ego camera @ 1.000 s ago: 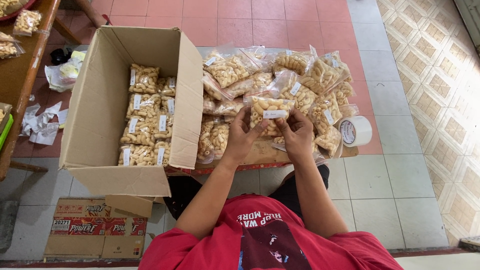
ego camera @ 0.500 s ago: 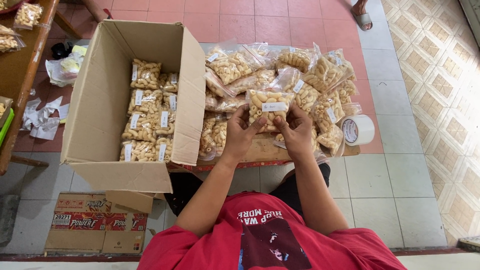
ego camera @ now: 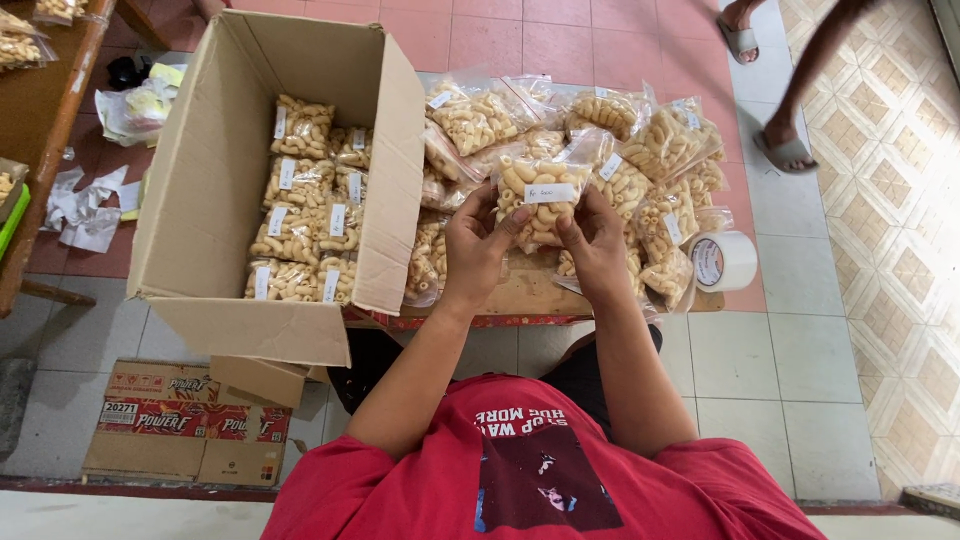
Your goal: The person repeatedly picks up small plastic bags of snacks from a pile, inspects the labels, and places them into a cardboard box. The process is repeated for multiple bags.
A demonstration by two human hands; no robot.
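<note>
Snack bag [ego camera: 541, 200] held in both hands.
Left hand [ego camera: 473, 245] and right hand [ego camera: 598, 243] fingers closed on its lower corners; judged light, crushable, slippery.

Glossy clear plastic snack bag [ego camera: 540, 200] (white paper label), matt brown cardboard box [ego camera: 215, 190], smooth tape roll [ego camera: 722, 262].

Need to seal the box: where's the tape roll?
Head view: the tape roll sits at the table's right edge, beside the snack bags, right of the right hand.
</note>
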